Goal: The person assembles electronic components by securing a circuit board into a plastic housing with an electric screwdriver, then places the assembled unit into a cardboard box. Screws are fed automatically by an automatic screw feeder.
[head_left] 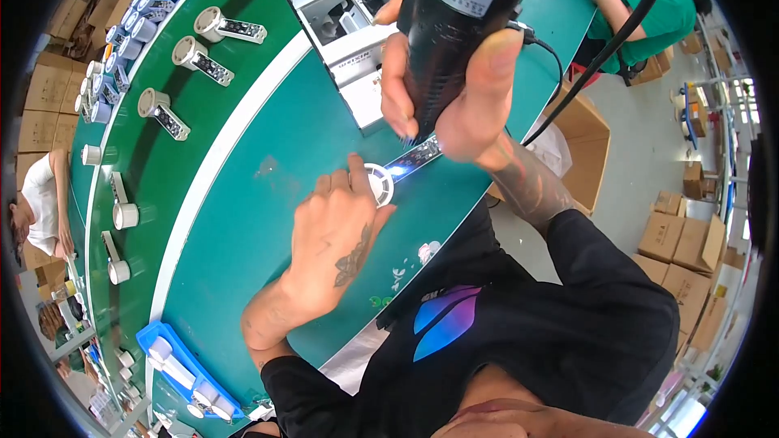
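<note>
My right hand (pixel 466 93) is wrapped around a black electric screwdriver (pixel 442 49), its lower end pointing down at the bench. Under its tip lies a small device: a round white housing (pixel 379 186) with a narrow circuit board (pixel 418 156) sticking out of it. A bright bluish light falls on the board close to the housing. The fingers of my left hand (pixel 337 219) close on the housing's edge and hold it against the green bench. Whether the screwdriver's tip touches the board, I cannot tell.
Behind the screwdriver stands a white and grey machine (pixel 349 40). A green conveyor belt (pixel 231 97) carries several similar devices. At lower left sits a blue tray (pixel 191 373) with white parts. A black cable (pixel 604 69) hangs at right, above a cardboard box (pixel 588 146). Co-workers sit beyond.
</note>
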A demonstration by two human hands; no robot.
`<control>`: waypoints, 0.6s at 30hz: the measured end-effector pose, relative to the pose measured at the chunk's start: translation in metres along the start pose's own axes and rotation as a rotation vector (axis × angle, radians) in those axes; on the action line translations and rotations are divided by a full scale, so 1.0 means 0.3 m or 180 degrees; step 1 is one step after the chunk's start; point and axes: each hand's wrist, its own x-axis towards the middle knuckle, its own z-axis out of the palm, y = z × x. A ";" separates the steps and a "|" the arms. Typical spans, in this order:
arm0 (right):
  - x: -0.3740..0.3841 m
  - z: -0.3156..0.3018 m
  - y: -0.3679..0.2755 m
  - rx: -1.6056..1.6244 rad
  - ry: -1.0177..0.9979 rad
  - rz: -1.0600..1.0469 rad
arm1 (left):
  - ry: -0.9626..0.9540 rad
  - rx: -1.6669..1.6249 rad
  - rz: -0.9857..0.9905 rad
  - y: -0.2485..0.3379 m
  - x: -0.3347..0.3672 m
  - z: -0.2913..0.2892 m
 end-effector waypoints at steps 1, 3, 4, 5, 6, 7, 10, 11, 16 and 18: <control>-0.007 0.013 -0.003 -0.0005 0.0013 0.0007 | -0.0010 -0.0005 0.0011 0.002 0.003 -0.004; -0.015 0.035 -0.003 0.0070 -0.0148 0.0034 | -0.0035 -0.0132 -0.0042 0.001 0.007 -0.009; -0.023 0.013 0.050 0.0821 -0.0494 -0.0347 | -0.0045 -0.0129 -0.0034 0.001 0.007 -0.008; -0.026 0.014 0.060 0.0824 -0.0490 -0.0349 | -0.0051 -0.0147 -0.0028 -0.001 0.007 -0.006; -0.027 0.018 0.066 0.0873 -0.0505 -0.0313 | -0.0056 -0.0165 -0.0023 -0.003 0.006 -0.005; -0.027 0.022 0.069 0.0921 -0.0522 -0.0278 | -0.0056 -0.0161 -0.0024 -0.004 0.005 -0.006; -0.033 0.017 0.085 0.0880 -0.0478 -0.0289 | -0.0073 -0.0177 -0.0018 -0.002 0.011 -0.003; -0.035 0.018 0.090 0.0877 -0.0458 -0.0267 | -0.0085 -0.0179 -0.0030 -0.001 0.010 -0.006; -0.059 0.040 0.076 0.0515 -0.0439 -0.0218 | -0.0089 -0.0194 -0.0003 -0.004 0.005 -0.009; -0.068 0.042 0.069 0.0282 -0.0425 -0.0088 | -0.0074 -0.0268 0.0104 -0.015 0.007 -0.005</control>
